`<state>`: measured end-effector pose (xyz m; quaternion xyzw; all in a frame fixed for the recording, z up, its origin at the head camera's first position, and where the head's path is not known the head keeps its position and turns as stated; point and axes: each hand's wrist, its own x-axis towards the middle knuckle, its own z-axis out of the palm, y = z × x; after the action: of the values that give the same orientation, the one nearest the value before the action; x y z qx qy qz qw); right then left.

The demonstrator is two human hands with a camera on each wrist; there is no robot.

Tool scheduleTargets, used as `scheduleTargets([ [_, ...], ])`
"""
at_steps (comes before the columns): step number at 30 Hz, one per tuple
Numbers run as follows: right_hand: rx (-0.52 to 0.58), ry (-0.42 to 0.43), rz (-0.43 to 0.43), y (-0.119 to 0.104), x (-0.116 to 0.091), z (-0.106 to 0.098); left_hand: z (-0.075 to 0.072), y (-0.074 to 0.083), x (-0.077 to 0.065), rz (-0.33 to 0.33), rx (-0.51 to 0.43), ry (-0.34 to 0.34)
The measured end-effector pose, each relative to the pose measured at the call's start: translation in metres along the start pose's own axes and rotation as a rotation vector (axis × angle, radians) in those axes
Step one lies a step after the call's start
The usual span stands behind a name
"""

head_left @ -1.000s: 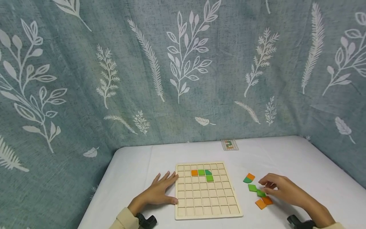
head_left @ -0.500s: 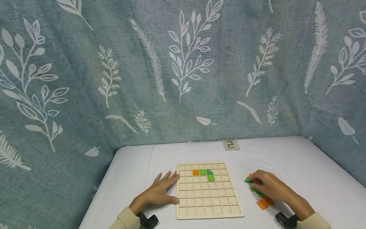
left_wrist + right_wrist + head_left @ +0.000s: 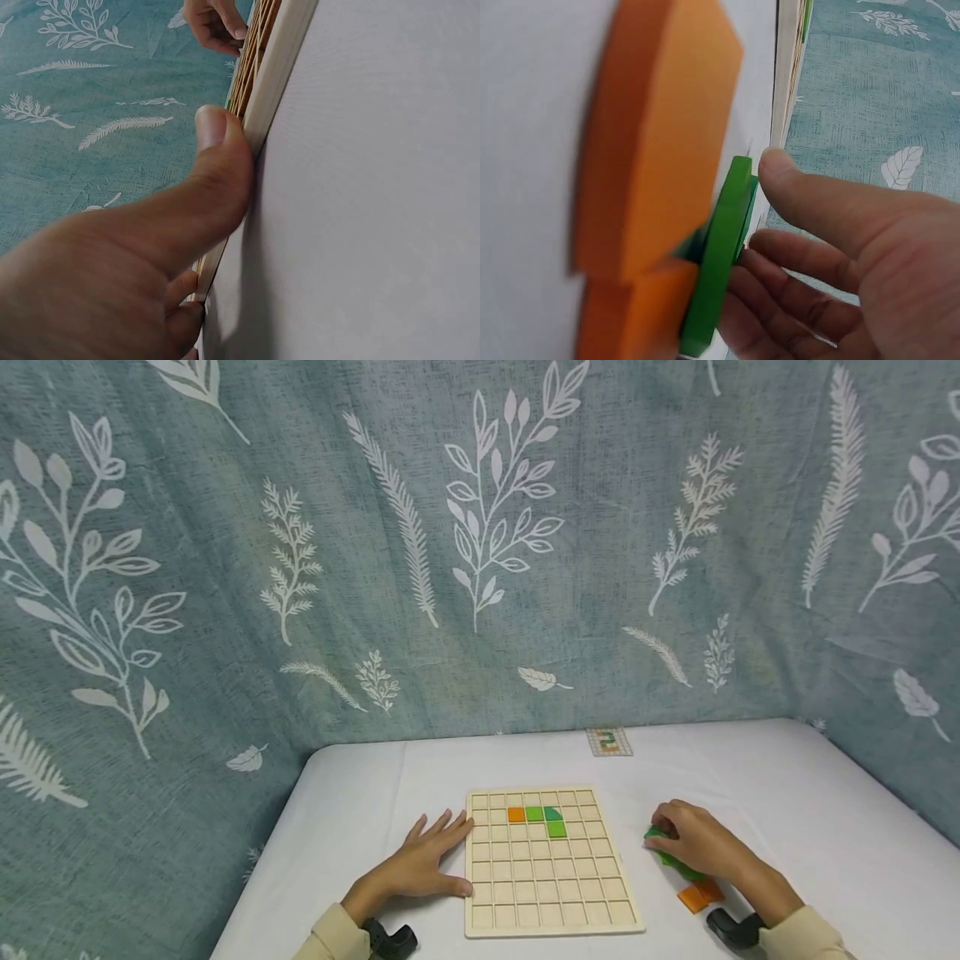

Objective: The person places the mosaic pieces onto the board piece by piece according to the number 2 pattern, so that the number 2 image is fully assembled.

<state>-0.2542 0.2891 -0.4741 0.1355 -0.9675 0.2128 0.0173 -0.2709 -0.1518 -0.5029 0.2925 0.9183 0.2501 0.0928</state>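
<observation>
A pale wooden grid board (image 3: 551,893) lies on the white table. Its upper rows hold an orange tile (image 3: 516,814), two light green tiles (image 3: 557,829) and a dark green rounded tile (image 3: 553,813). My left hand (image 3: 420,864) rests at the board's left edge, fingers spread, thumb against the rim. Right of the board, my right hand (image 3: 697,837) is over the loose tiles, thumb and bent fingers around a dark green tile (image 3: 654,832); I cannot tell whether they pinch it. A light green tile (image 3: 718,259) stands out just beside those fingers in the right wrist view.
Loose orange tiles (image 3: 693,898) lie below the right hand, close to its black wrist camera (image 3: 735,930). A small card (image 3: 609,742) with a printed coloured grid pattern lies at the table's far edge. A leaf-patterned cloth (image 3: 450,568) hangs behind the table.
My right hand has moved left and away from me, from beside the light green tiles to the dark green tile, covering the orange one there. The left hand stays at the board.
</observation>
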Motion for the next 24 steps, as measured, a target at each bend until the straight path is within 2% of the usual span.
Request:
scheduleTargets([
  [4, -0.001, 0.0, 0.042, -0.0018, 0.0, -0.0005, 0.0006, 0.0011, -0.0003, -0.004, 0.002, 0.002],
  [13, -0.02, 0.032, 0.018, -0.002, 0.0001, 0.0024, 0.0002, 0.0008, 0.0001, -0.004, 0.001, -0.001],
  [24, -0.032, 0.025, 0.053, -0.0039, 0.0041, 0.0056, -0.0028, 0.0028, -0.0012, -0.007, -0.002, -0.003],
])
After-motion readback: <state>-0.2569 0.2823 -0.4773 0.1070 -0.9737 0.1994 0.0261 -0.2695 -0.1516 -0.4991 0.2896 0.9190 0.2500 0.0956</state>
